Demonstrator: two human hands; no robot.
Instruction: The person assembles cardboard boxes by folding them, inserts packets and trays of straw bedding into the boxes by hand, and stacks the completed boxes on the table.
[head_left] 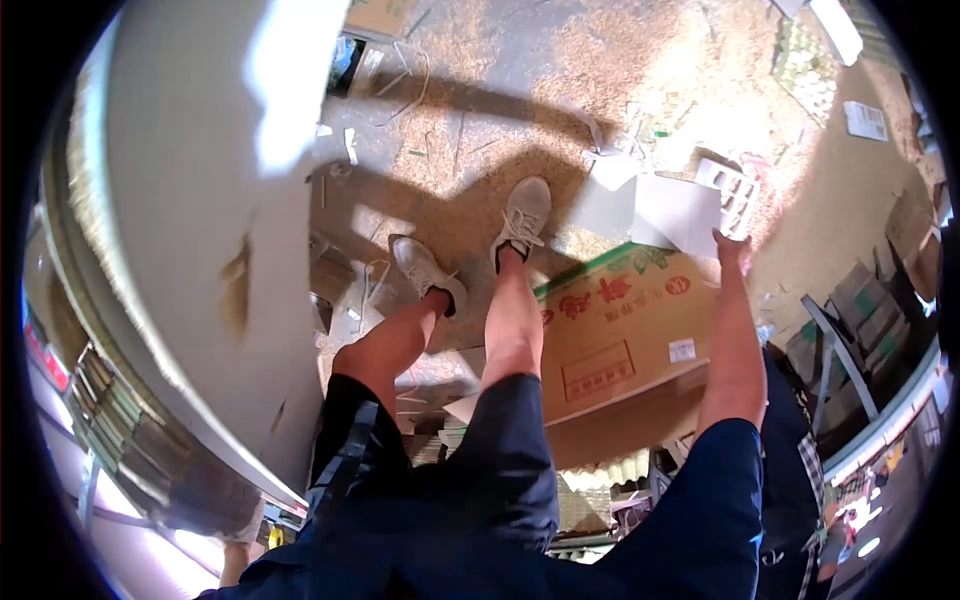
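Note:
At the right of the head view, my right hand (pixel 733 248) is closed on the edge of a pale folded cardboard sheet (pixel 677 214). The sheet is held above the wood-chip-strewn floor, and my fingers are partly hidden at its corner. Just below it is a large brown carton (pixel 625 335) with red print, a green band and a small white label. Low at the left edge, only the wrist and part of my left hand (pixel 238 550) show; its fingers cannot be made out. A large off-white panel (pixel 190 220) rises close by on that side.
My feet in light shoes (pixel 522 215) stand on the littered floor (pixel 480 60), among straps and scraps. A white block with square holes (pixel 728 195) lies beyond the sheet. Flattened cardboard (pixel 860 310) leans by a metal frame (pixel 840 350) at right. Stacked cardboard (pixel 125 420) is at left.

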